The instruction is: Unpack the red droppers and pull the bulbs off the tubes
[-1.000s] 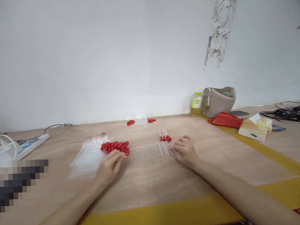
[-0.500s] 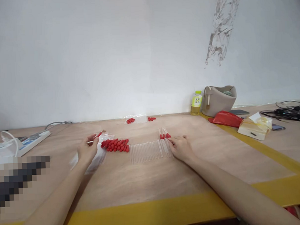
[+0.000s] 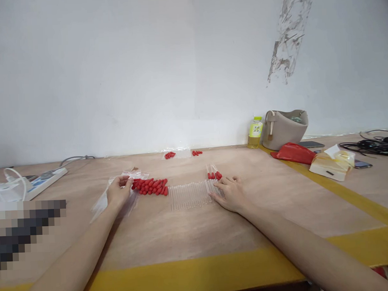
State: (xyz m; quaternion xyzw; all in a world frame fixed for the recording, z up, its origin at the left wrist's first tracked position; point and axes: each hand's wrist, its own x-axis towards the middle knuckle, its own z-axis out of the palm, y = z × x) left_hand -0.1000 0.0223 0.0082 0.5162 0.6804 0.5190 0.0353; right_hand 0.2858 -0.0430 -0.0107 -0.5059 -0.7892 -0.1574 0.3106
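My left hand [image 3: 118, 191] is closed, fingertips pinching a red rubber bulb [image 3: 136, 180] at the left end of a pile of red rubber bulbs [image 3: 151, 187]. To the right of that pile, thin clear glass dropper tubes [image 3: 189, 196] lie side by side in a row. Over the row's right end is my right hand [image 3: 230, 194], thumb and index finger apart, fingertips at the tubes. Just beyond it lie several droppers [image 3: 211, 174] with red bulbs fitted on their near ends. Whether a tube is under the right fingers is partly hidden.
Clear plastic bags [image 3: 102, 204] lie under and beside my left hand. Small groups of red bulbs [image 3: 169, 155] are by the wall. A power strip [image 3: 45, 184] is at left; a tea bottle [image 3: 255, 132], grey bag [image 3: 284, 127], red pouch [image 3: 294, 153] and tissue pack [image 3: 330, 166] stand right.
My left hand has come down and right to the red bulb pile. My right thumb and index finger have spread apart over the tubes. The bulb-fitted droppers lie where they were.
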